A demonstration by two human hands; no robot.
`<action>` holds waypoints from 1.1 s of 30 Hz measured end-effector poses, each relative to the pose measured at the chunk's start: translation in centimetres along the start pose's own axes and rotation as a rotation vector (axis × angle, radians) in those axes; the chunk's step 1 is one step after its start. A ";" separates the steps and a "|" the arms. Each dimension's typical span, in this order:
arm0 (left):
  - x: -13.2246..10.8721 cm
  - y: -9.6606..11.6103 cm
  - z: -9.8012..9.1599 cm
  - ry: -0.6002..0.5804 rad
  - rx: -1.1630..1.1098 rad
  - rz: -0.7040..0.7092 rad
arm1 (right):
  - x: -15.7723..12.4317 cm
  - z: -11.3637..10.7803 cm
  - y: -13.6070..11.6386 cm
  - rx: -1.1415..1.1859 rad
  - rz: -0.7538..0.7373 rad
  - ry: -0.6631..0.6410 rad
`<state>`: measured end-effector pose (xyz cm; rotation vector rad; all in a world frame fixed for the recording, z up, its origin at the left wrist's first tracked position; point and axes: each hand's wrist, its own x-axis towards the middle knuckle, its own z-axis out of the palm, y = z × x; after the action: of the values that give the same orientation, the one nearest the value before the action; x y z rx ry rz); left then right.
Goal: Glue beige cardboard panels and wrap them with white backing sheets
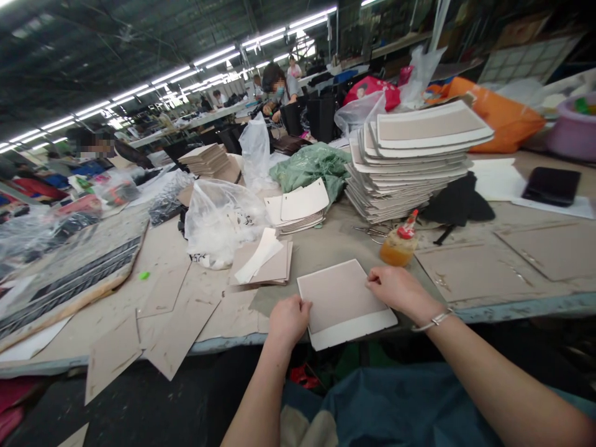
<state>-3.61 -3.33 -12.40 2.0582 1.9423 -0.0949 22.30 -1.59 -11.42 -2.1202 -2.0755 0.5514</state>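
A grey-beige cardboard panel (342, 295) with white edges lies at the table's front edge, its near strip jutting over. My left hand (289, 320) is closed, pinching the panel's left side between thumb and fingers. At the right side, my right hand (395, 287) is closed with its fingertips at the panel's edge; a bracelet circles that wrist. Just beyond the right hand stands a glue bottle (398, 246) with amber contents and a red tip. Left of the panel sits a small pile of boards (274, 266) topped by white strips (258, 257).
A tall stack of similar panels (414, 161) rises behind the glue bottle. Scissors (372, 232) lie beside it. Loose boards (181, 332) overhang the front edge at left. Plastic bags (223, 220), a black phone-like object (552, 186) and co-workers (282, 93) are farther off.
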 end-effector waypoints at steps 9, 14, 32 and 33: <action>-0.6 0.4 -0.8 0.009 0.130 -0.011 | -0.9 -0.5 -1.2 -0.235 -0.008 -0.009; -0.9 0.2 -0.8 0.066 0.036 0.012 | -1.4 -0.5 -1.2 -0.264 -0.024 0.074; -0.6 0.0 0.5 0.049 0.075 0.159 | -0.6 5.4 -2.1 -0.150 -0.374 0.136; -0.6 0.0 0.6 0.049 0.082 0.154 | -0.8 5.2 -1.3 -0.165 -0.355 0.150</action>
<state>-3.55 -4.12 -12.83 2.2759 1.8277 -0.0925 19.30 -3.11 -15.64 -1.7386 -2.3996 0.1766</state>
